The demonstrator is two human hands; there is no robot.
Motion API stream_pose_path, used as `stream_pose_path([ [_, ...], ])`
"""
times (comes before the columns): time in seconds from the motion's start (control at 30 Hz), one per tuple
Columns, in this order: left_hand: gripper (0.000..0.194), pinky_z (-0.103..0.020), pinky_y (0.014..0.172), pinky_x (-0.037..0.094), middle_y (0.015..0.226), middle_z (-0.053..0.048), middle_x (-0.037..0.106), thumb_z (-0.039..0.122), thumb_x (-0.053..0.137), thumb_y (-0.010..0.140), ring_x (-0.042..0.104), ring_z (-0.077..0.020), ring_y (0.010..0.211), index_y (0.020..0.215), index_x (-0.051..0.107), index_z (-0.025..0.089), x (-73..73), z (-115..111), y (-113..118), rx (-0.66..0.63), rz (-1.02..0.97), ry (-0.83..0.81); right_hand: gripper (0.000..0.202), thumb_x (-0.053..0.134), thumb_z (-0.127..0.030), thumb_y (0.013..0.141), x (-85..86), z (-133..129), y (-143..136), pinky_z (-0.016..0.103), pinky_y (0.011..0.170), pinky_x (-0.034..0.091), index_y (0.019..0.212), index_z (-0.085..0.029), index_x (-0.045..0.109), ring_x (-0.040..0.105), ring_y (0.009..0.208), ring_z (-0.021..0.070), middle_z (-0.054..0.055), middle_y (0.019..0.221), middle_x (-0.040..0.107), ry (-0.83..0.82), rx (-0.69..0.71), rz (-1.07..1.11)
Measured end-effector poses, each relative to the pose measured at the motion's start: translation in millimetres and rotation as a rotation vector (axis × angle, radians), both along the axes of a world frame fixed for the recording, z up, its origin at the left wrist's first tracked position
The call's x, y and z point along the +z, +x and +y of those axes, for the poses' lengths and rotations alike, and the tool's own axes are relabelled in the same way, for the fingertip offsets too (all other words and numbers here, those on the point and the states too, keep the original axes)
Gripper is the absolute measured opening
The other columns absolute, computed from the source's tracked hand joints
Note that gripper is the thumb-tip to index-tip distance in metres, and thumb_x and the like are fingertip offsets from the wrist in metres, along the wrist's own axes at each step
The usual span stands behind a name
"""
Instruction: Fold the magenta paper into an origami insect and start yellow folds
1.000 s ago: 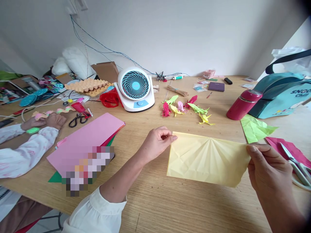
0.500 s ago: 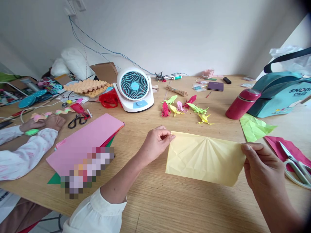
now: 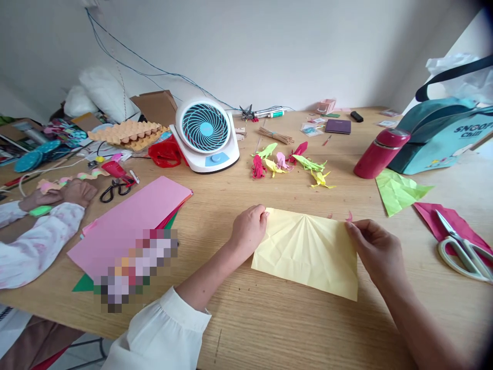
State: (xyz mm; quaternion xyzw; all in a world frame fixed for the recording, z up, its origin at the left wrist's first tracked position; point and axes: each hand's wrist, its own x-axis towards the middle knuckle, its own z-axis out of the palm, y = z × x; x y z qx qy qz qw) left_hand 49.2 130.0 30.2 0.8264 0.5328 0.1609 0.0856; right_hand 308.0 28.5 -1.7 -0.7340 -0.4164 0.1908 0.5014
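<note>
A sheet of pale yellow paper (image 3: 304, 252) is held up above the table, with creases fanning out from the middle of its top edge. Its upper left corner is pinched by my left hand (image 3: 250, 228). On the other side, my right hand (image 3: 379, 249) grips the upper right corner between thumb and fingers. A small pink scrap (image 3: 349, 217) shows right by the right thumb tip. Beyond the paper lie several folded paper figures (image 3: 288, 159) in red, pink, green and yellow.
White-handled scissors (image 3: 458, 252) rest on red paper (image 3: 427, 216) at the right, near creased green paper (image 3: 400, 190), a red bottle (image 3: 381, 154) and a blue bag (image 3: 435, 139). A fan (image 3: 206, 133) stands behind. Pink sheets (image 3: 131, 221) lie left, beside another person's hands (image 3: 77, 192).
My right hand has moved left and the yellow paper has shifted left with it, its right side now swung lower. The camera view has shifted slightly.
</note>
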Motion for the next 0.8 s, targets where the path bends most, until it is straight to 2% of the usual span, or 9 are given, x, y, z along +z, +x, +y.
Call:
stream_pose_path([
  [0.1, 0.021, -0.028, 0.066, 0.040, 0.089, -0.005, 0.066, 0.022, 0.043, 0.100, 0.062, -0.0186, 0.080, 0.087, 0.059, 0.018, -13.3, -8.7, -0.6, 0.006, 0.083, -0.003, 0.031, 0.061, -0.050, 0.080, -7.2, 0.4, -1.8, 0.027, 0.050, 0.033, 0.072, -0.020, 0.065, 0.047, 0.051, 0.0137, -0.002, 0.055, 0.053, -0.116, 0.032, -0.217],
  [0.2, 0.018, -0.031, 0.071, 0.045, 0.094, -0.009, 0.066, 0.020, 0.043, 0.100, 0.064, -0.0223, 0.087, 0.094, 0.060, 0.016, -22.1, -20.1, -4.0, 0.018, 0.178, -0.015, 0.025, 0.057, -0.043, 0.082, -14.0, 0.2, -5.5, 0.029, 0.055, 0.037, 0.072, -0.021, 0.063, 0.054, 0.056, 0.0160, 0.000, 0.063, 0.061, -0.162, 0.122, -0.370],
  [0.3, 0.017, -0.033, 0.078, 0.048, 0.097, -0.010, 0.065, 0.017, 0.042, 0.099, 0.064, -0.0243, 0.092, 0.097, 0.059, 0.015, -27.0, -29.4, -7.2, 0.026, 0.258, -0.026, 0.021, 0.053, -0.038, 0.086, -20.8, -0.3, -8.8, 0.029, 0.060, 0.039, 0.075, -0.022, 0.060, 0.058, 0.064, 0.0173, 0.001, 0.074, 0.065, -0.163, 0.212, -0.494],
  [0.43, 0.017, -0.033, 0.081, 0.050, 0.097, -0.010, 0.064, 0.013, 0.040, 0.099, 0.064, -0.0227, 0.093, 0.103, 0.056, 0.015, -31.4, -34.6, -7.9, 0.048, 0.321, -0.032, 0.021, 0.047, -0.036, 0.091, -28.3, 0.1, -11.1, 0.031, 0.062, 0.039, 0.078, -0.023, 0.056, 0.059, 0.070, 0.0200, 0.004, 0.083, 0.064, -0.141, 0.266, -0.642],
  [0.53, 0.025, -0.032, 0.078, 0.050, 0.100, -0.009, 0.062, 0.009, 0.039, 0.098, 0.063, -0.0212, 0.091, 0.119, 0.051, 0.016, -33.6, -33.7, -8.1, 0.068, 0.350, -0.008, 0.021, 0.044, -0.035, 0.093, -31.8, 1.0, -12.0, 0.032, 0.065, 0.040, 0.079, -0.022, 0.054, 0.059, 0.074, 0.0214, 0.005, 0.084, 0.063, -0.118, 0.282, -0.709],
  [0.6, 0.037, -0.032, 0.075, 0.050, 0.103, -0.009, 0.060, 0.006, 0.037, 0.097, 0.062, -0.0203, 0.089, 0.130, 0.046, 0.019, -33.6, -31.4, -9.7, 0.000, 0.381, 0.056, 0.021, 0.045, -0.035, 0.093, -32.9, 1.5, -12.6, 0.032, 0.066, 0.040, 0.079, -0.022, 0.054, 0.059, 0.074, 0.0214, 0.005, 0.083, 0.062, -0.118, 0.284, -0.729],
  [0.67, 0.043, -0.031, 0.073, 0.050, 0.104, -0.008, 0.057, 0.006, 0.037, 0.096, 0.060, -0.0199, 0.088, 0.135, 0.045, 0.024, -31.9, -28.3, -12.8, -0.146, 0.404, 0.129, 0.020, 0.045, -0.034, 0.094, -33.2, 1.5, -13.2, 0.032, 0.065, 0.040, 0.080, -0.022, 0.054, 0.058, 0.072, 0.0208, 0.005, 0.084, 0.061, -0.122, 0.276, -0.742],
  [0.8, 0.028, -0.032, 0.076, 0.051, 0.105, -0.008, 0.057, 0.011, 0.041, 0.097, 0.057, -0.0208, 0.092, 0.113, 0.061, 0.021, -25.7, -23.0, -19.7, -0.415, 0.404, 0.147, 0.020, 0.045, -0.033, 0.095, -32.5, 0.1, -14.3, 0.032, 0.065, 0.040, 0.082, -0.022, 0.055, 0.058, 0.072, 0.0210, 0.005, 0.083, 0.060, -0.126, 0.286, -0.765],
])
